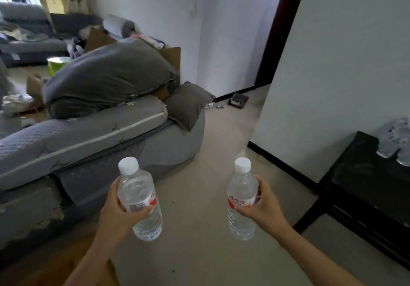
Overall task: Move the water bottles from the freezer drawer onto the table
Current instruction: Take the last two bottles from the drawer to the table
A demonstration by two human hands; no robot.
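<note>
My left hand [117, 210] grips a clear water bottle [138, 199] with a white cap and red label, held upright and tilted slightly left. In my right hand [264, 206] is a second clear bottle [241, 197] of the same kind, also upright. Both are held over the floor in front of me. A black table [363, 174] stands at the right, with other clear bottles [397, 141] on its far end, partly cut off by the frame edge. No freezer drawer is in view.
A grey sofa [77, 143] piled with cushions fills the left side. A white wall corner [332, 75] rises behind the table. Beige floor [199, 230] runs between sofa and table toward a dark doorway [277, 30]. A small dark object [238, 100] lies on the floor.
</note>
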